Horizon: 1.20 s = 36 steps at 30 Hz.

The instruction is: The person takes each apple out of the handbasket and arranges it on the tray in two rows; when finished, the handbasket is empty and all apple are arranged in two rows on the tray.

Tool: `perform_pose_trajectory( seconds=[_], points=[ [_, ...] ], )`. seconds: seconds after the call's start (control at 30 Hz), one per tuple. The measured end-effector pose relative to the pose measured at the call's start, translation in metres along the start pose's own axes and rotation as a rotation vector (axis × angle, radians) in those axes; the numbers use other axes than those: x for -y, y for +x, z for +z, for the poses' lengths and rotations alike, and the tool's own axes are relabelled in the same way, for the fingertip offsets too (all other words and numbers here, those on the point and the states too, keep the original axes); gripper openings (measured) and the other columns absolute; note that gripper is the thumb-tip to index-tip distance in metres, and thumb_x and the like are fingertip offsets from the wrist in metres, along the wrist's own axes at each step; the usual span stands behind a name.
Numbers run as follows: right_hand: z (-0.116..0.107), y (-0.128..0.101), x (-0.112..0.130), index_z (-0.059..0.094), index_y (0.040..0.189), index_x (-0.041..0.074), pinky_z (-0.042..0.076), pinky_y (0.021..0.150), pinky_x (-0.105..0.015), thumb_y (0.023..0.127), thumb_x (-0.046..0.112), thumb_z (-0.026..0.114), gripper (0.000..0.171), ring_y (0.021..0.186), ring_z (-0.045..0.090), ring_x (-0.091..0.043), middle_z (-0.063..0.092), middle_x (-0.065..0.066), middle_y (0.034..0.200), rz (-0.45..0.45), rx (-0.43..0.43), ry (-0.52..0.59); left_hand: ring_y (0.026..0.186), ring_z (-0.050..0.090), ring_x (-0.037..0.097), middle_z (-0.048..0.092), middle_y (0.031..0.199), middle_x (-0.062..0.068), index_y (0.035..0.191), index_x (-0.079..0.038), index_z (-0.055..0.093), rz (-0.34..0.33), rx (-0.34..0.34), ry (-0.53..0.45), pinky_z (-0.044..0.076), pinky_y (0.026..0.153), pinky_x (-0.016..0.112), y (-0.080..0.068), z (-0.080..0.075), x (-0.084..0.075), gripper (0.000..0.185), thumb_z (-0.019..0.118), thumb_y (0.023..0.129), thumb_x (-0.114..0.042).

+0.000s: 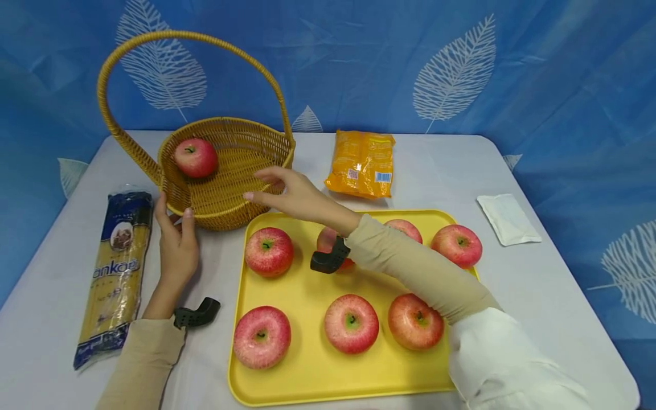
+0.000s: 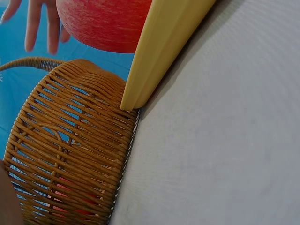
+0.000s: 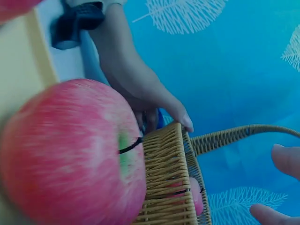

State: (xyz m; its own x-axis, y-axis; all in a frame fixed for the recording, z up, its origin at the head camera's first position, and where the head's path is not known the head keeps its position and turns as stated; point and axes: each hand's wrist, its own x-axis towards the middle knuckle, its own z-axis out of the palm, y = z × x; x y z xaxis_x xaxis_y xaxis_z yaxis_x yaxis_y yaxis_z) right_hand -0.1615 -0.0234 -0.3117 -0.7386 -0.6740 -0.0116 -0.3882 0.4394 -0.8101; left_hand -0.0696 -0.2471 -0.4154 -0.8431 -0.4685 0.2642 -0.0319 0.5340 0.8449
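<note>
A woven wicker basket (image 1: 230, 213) with a tall arched handle stands at the back left, with one red apple (image 1: 196, 158) inside on its left. My left hand (image 1: 178, 250) touches the basket's front-left side, its thumb and index finger spread along the wall. Over the basket's right front rim reaches my right hand (image 1: 292, 196), its fingers loosely bent and holding nothing. On a yellow tray (image 1: 307, 381) lie several more apples. One apple (image 3: 79, 154) looms large in the right wrist view, and another apple (image 2: 103, 23) shows near the tray edge in the left wrist view.
An orange packet (image 1: 361, 165) lies right of the basket. Farther right is a small white sachet (image 1: 509, 219). A long pasta packet (image 1: 115, 273) rests left of my left arm. Behind the white table (image 1: 553, 319) hangs a blue cloth (image 1: 359, 74) with leaf prints.
</note>
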Motion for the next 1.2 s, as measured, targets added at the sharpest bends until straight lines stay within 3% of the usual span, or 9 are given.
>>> perform_pose_trajectory(
  seconds=[0.43,0.83,1.07,1.2],
  points=[
    [0.034,0.063,0.026,0.045,0.133,0.019,0.044,0.09,-0.022,0.083,0.045,0.06,0.058,0.116,0.049,-0.009,0.05,0.002,0.13,0.109,0.061,0.102,0.122,0.039,0.041,0.036,0.135,0.029,0.145,-0.023,0.005,0.001,-0.011,-0.005,0.031,0.096,0.056,0.002,-0.007,0.002,0.057,0.034,0.097,-0.035],
    [0.055,0.093,0.037,0.035,0.139,0.019,0.041,0.096,-0.024,0.082,0.043,0.061,0.068,0.123,0.044,-0.01,0.042,0.0,0.14,0.146,0.132,0.195,0.123,0.038,0.039,0.032,0.14,0.024,0.145,-0.023,0.005,0.0,-0.012,0.002,0.031,0.097,0.056,0.001,-0.005,0.001,0.058,0.035,0.097,-0.034],
    [0.054,0.109,0.034,0.041,0.133,0.007,0.043,0.089,-0.021,0.09,0.032,0.052,0.051,0.113,0.052,-0.014,0.052,-0.005,0.129,0.058,0.169,0.21,0.122,0.039,0.04,0.036,0.135,0.028,0.145,-0.023,0.005,0.004,-0.009,0.003,0.032,0.097,0.055,0.0,-0.001,0.001,0.058,0.035,0.097,-0.035],
    [0.051,0.115,0.035,0.026,0.141,0.007,0.041,0.095,-0.024,0.09,0.033,0.052,0.063,0.122,0.046,-0.016,0.042,-0.007,0.138,0.155,0.132,0.195,0.121,0.04,0.04,0.038,0.134,0.029,0.146,-0.023,0.005,0.013,-0.006,-0.008,0.033,0.096,0.055,-0.001,0.0,0.001,0.058,0.035,0.097,-0.034]
  ],
)
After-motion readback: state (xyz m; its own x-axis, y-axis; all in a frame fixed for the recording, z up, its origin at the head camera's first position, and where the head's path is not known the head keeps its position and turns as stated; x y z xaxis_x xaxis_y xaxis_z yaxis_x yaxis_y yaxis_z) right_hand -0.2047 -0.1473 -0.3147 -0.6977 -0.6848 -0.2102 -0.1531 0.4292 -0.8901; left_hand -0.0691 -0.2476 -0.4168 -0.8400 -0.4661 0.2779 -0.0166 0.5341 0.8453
